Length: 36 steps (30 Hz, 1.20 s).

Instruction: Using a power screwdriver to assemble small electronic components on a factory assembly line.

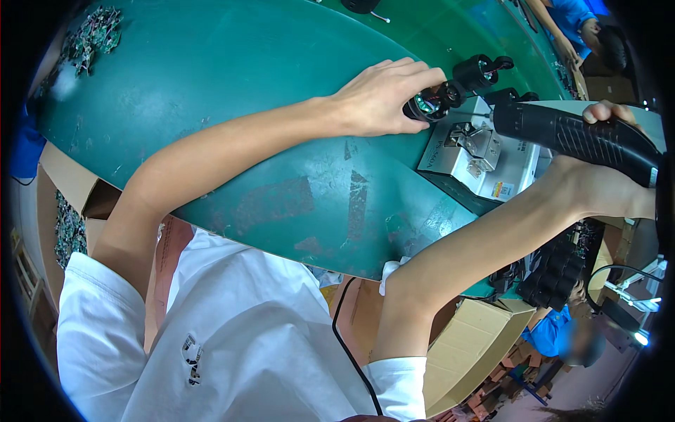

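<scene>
My left hand (pixel 387 95) is closed around a small black round housing (pixel 427 105), and green circuit parts show inside its end. My right hand (pixel 610 116) grips a black electric screwdriver (pixel 562 128), held nearly level. The screwdriver's thin bit points left toward the housing; whether it touches cannot be told. Below the tool stands a light grey box-shaped device (pixel 506 172) with a metal mechanism (pixel 477 144) on top, which looks like a screw feeder. Just beyond my left fingers are similar black housings (pixel 477 72).
A green-topped table (pixel 253 84) spreads before me, with a heap of small wired boards (pixel 95 36) at far left. Cardboard boxes (pixel 467 341) stand below its near edge. Black cylindrical parts (pixel 555 271) lie at right. Co-workers in blue (pixel 566 24) sit at the right.
</scene>
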Available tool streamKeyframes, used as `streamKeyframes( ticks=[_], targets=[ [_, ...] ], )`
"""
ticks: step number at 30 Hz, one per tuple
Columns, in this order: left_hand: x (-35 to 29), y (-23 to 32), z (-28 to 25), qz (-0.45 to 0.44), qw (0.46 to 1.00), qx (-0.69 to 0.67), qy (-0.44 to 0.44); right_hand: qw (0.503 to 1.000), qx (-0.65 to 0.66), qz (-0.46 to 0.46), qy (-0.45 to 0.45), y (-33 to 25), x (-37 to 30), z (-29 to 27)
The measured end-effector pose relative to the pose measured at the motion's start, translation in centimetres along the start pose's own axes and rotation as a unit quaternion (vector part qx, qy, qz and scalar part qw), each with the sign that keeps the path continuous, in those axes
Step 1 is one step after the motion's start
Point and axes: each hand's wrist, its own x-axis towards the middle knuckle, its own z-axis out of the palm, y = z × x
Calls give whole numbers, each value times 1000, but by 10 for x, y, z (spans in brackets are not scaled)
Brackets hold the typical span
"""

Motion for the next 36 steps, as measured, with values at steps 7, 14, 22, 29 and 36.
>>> streamKeyframes(
  ticks=[7, 14, 22, 29, 36],
  targets=[
    [0, -1, -1, 1, 1000, -12, -11, 999, -34, -24, -32, 9, -1, 12],
    [-1, -4, 1, 9, 1000, -14, 10, 998, 29, -13, -49, 19, 8, 10],
    [0, -2, 1, 3, 1000, -3, -3, 998, 46, -10, -40, 18, 9, 10],
    [-2, -3, 2, 9, 1000, -7, 7, 997, 53, -3, -48, 20, 12, 3],
    [0, -5, 2, 14, 1000, -12, -1, 998, -18, -47, -47, 23, -5, 21]
  ],
)
